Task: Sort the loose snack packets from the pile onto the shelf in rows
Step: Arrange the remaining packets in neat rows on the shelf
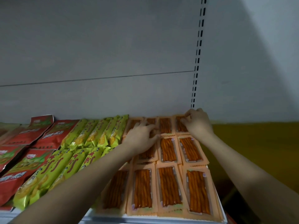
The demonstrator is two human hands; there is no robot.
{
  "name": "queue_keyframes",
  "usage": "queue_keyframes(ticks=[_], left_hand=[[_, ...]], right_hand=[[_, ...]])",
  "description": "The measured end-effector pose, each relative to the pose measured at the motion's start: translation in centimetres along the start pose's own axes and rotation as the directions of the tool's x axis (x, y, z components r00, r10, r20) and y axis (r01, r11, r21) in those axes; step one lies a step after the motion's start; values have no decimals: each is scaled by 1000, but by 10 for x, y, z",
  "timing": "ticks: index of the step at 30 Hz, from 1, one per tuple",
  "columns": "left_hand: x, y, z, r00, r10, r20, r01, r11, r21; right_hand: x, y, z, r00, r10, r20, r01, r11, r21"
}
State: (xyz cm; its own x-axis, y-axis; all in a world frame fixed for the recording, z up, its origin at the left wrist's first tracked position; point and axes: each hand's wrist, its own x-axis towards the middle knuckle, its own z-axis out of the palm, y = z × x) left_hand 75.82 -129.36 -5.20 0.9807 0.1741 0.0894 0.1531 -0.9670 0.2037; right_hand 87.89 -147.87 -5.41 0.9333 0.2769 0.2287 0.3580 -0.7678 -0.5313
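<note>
Snack packets fill the shelf (161, 220) in rows: orange packets (168, 186) with clear windows showing reddish-brown sticks lie flat on the right part, in three ranks from the near edge to the far wall; yellow-green packets (97, 135) overlap one another just left of them, and red packets (24, 178) lie at the far left. Both arms reach in from the near side over the orange block. The left hand (142, 135) rests on the far-left orange packets, its grip curled down onto a packet at the seam between the far and middle ranks, fingertips touching the wrapper; whether it pinches the packet or only presses it cannot be told. The right hand (196, 122) sits at the far right corner, its grip bent and pinching the top edge of the far-right orange packet (181, 126) close against the grey back panel (97, 54). A slotted upright (198, 59) runs up the panel just above that hand. A yellow wall (258, 151) shows to the right of the shelf.
</note>
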Motion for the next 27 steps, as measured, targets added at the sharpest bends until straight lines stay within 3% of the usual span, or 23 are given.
queue_keyframes(ticks=[2, 5, 9, 15, 21, 27], left_hand=[[-6, -8, -4, 999, -13, -37, 12, 999, -36], [-21, -27, -18, 997, -33, -68, 29, 998, -64], [-57, -66, -46, 984, -123, -125, 120, 992, -38], [-156, -172, -94, 928, -322, -185, 319, 947, -46], [-307, -296, -138, 818, -522, -242, 520, 851, -80], [-456, -404, -184, 675, -683, -278, 691, 718, -87]], right_hand=[[-2, -17, -5, 998, -48, -38, 50, 998, 39], [-10, -56, -11, 981, -158, 114, 153, 987, 50], [-31, -120, 1, 896, -343, 284, 343, 938, 51], [-95, -248, 63, 810, -485, 330, 474, 872, 120], [-190, -411, 131, 634, -662, 400, 663, 731, 159], [-303, -575, 195, 372, -809, 454, 790, 533, 303]])
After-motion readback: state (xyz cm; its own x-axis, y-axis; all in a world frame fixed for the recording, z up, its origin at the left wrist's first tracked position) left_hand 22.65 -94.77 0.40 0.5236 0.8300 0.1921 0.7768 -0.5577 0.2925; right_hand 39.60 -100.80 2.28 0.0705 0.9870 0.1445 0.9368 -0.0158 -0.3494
